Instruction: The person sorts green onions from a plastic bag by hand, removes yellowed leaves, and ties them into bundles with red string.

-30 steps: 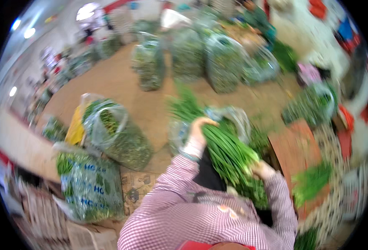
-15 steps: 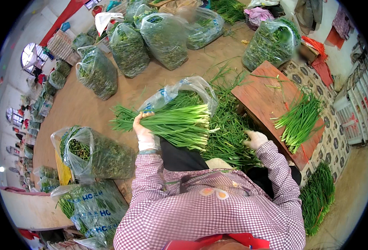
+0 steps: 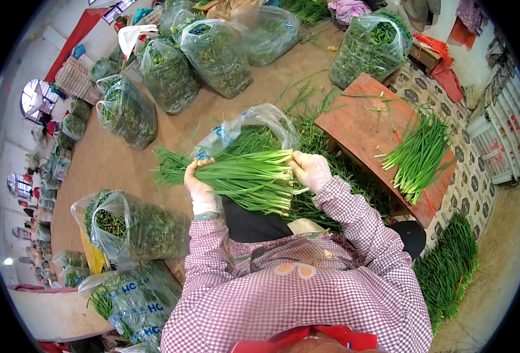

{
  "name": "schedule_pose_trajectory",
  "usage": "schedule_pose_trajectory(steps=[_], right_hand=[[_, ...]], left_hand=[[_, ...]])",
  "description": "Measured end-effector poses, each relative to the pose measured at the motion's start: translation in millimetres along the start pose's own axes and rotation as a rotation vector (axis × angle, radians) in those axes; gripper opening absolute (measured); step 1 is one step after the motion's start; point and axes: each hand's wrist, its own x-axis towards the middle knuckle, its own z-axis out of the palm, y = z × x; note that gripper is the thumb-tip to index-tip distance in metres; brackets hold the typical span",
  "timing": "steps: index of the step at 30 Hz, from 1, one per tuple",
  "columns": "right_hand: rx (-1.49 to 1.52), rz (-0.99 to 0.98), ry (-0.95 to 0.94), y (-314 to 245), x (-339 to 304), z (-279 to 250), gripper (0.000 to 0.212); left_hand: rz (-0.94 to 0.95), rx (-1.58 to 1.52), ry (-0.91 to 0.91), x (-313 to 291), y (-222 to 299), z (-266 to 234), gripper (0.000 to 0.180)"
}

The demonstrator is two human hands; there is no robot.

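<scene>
My left hand (image 3: 200,193), in a pale glove, is closed round the leafy part of a bunch of garlic chives (image 3: 245,179) held across my lap. The white stem ends point right. At those ends is my right hand (image 3: 311,170), also gloved, with thumb and fingers pinched on the stems. Just beyond the bunch lies an open clear plastic bag (image 3: 283,126) with chives in it. Loose chive leaves (image 3: 313,138) are heaped under and beside it, partly hidden by my right arm.
To my right stands a low reddish wooden table (image 3: 354,112) bearing another pile of chives (image 3: 419,156). More chives (image 3: 448,270) lie on the floor behind it. Stuffed clear bags of greens (image 3: 216,56) stand ahead, and another bag (image 3: 136,226) sits at my left.
My right hand has moved up and left from the loose heap to the stem ends of the bunch. My left hand keeps its hold. The view has shifted slightly.
</scene>
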Motion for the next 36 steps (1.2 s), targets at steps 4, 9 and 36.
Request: schedule_pose_trajectory(steps=[4,9,36], right_hand=[[0.264,0.200,-0.033,8.6,-13.5,-0.1,0.018],[0.321,0.542,-0.051,50.4,-32.0,-21.5,0.021],[0.488,0.562,-0.091,42.9,-11.7,-43.8,0.028]], left_hand=[[-0.018,0.021,-0.052,0.5,-3.7,3.2,0.007],[0.008,0.036,-0.085,3.3,0.4,-6.5,0.009],[0.032,-0.007,-0.071,-3.9,3.4,-3.1,0.008]])
